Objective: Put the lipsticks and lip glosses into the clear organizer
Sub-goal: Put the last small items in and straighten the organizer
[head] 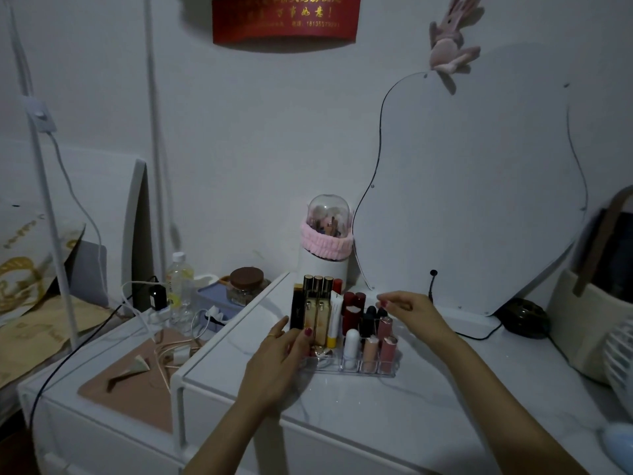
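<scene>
The clear organizer (346, 369) stands on the white marble tabletop (394, 406), holding several upright lipsticks and lip glosses: tall gold-capped tubes (318, 303) at its back left, dark red lipsticks (352, 308) in the middle, pink tubes (387, 347) and a white one (351, 342) in front. My left hand (279, 354) rests against the organizer's left end, fingers on a black tube (296, 310). My right hand (409, 311) hovers over the organizer's right back corner, fingers loosely bent; I see nothing between them.
A domed holder with a pink band (327, 241) stands behind the organizer. A curvy mirror (479, 186) leans on the wall. At right are a woven basket (589, 320) and a white fan (620, 354). The lower left table carries a bottle (180, 286), a jar (246, 286) and cables.
</scene>
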